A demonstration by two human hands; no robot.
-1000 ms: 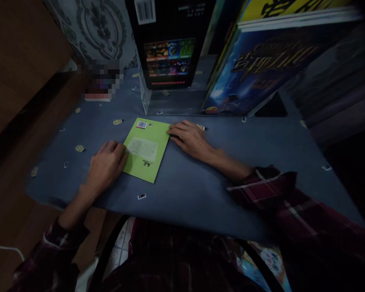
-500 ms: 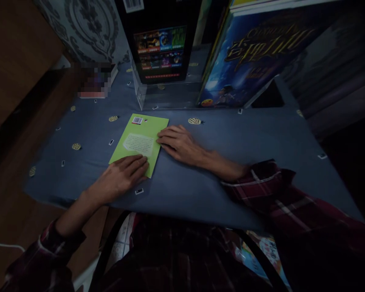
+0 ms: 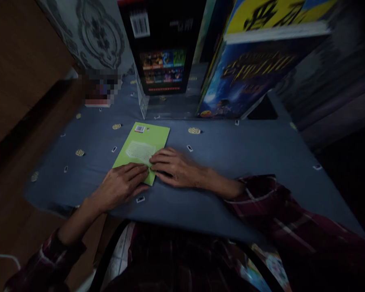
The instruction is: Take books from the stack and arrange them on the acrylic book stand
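Observation:
A thin green book point(image 3: 153, 136) lies flat on the blue tablecloth, its barcode at the far edge and a pale text panel in the middle. Across its near left part rests my left hand point(image 3: 123, 182), palm down, fingers stretched out over the cover. My right hand point(image 3: 176, 168) comes in from the right, with its fingertips laid on the book's right side close to the left fingertips. Both hands are open, and neither grips the book. The near edge of the book is partly covered by my left hand.
Behind the book, a clear stand point(image 3: 143, 106) holds a black book point(image 3: 167, 40) and a blue book point(image 3: 231, 81). A blurred-out book point(image 3: 99, 101) lies at the back left. The patterned cloth point(image 3: 231, 162) covers the table; a wooden panel point(image 3: 24, 61) stands left.
My right hand has slid toward me and left along the book's right side, nearer my left hand. My left hand stays on the book. The view has tilted up slightly.

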